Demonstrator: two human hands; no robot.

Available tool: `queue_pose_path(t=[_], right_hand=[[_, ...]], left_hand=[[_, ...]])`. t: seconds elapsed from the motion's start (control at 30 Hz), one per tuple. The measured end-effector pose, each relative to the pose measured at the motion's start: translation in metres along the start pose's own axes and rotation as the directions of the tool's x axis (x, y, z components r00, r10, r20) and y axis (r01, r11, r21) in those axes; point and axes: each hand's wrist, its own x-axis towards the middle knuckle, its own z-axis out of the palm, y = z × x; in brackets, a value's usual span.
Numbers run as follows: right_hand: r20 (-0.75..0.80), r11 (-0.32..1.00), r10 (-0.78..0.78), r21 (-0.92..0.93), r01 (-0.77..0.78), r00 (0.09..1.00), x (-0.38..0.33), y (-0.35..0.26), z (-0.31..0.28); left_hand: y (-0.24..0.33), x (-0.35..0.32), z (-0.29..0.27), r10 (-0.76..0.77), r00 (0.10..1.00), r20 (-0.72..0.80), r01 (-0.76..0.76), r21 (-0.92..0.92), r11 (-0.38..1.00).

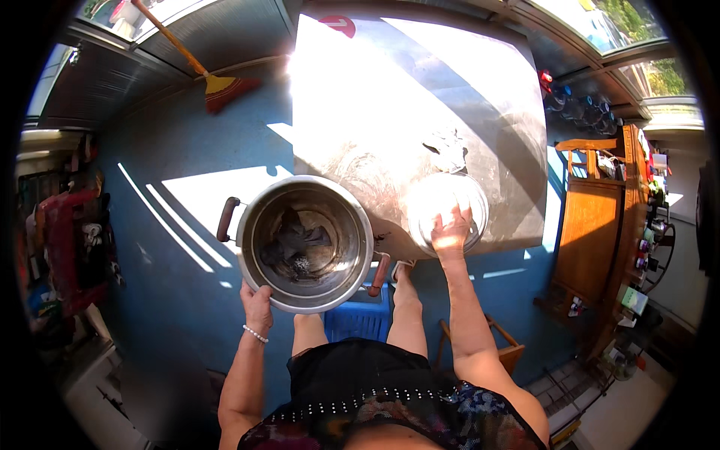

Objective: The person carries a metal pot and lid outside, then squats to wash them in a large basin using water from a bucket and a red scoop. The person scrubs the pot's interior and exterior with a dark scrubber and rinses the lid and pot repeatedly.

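My left hand point(258, 306) is closed on the near left rim of a large metal pot point(356, 217), thumb over the edge. The pot is tilted so its inside faces up at me. A crumpled grey cloth point(300, 238) and some whitish grains lie at its bottom. Brown handles point(228, 219) stick out on either side. To the right, my right hand point(452, 225) rests with fingers spread on a round shiny lid or shallow dish point(478, 199) at the table's near edge. Glare hides which it is. Beyond it lies another crumpled grey cloth point(448, 150).
The metal-topped table point(510, 172) carries strong sun glare and smears. A blue plastic stool point(360, 319) stands between my legs, a wooden stool point(502, 345) at right. A broom point(225, 91) leans far left. A wooden cabinet point(592, 225) and several bottles point(589, 109) line the right side.
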Motion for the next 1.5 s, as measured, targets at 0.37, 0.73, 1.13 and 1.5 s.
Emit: queue_pose_path(t=[0.37,0.73,1.13,1.5], right_hand=[[0.004,0.857,0.333,-0.419,-0.301,0.943,-0.037,0.103,0.049],[0.214,0.936,-0.286,-0.148,0.32,0.934,-0.045,-0.133,0.053],[0.717,0.484,-0.677,0.266,0.834,0.164,-0.168,-0.585,0.08],[0.743,0.458,-0.667,0.358,0.813,0.049,-0.14,-0.74,0.119]], left_hand=[[-0.023,-0.052,-0.068,-0.103,0.933,-0.344,0.049,-0.162,0.986],[-0.006,-0.022,-0.196,-0.063,0.896,-0.44,-0.006,-0.154,0.988],[0.067,-0.004,-0.308,0.069,0.912,-0.403,-0.219,-0.339,0.915],[0.158,0.052,-0.364,0.103,0.905,-0.412,-0.332,-0.535,0.777]])
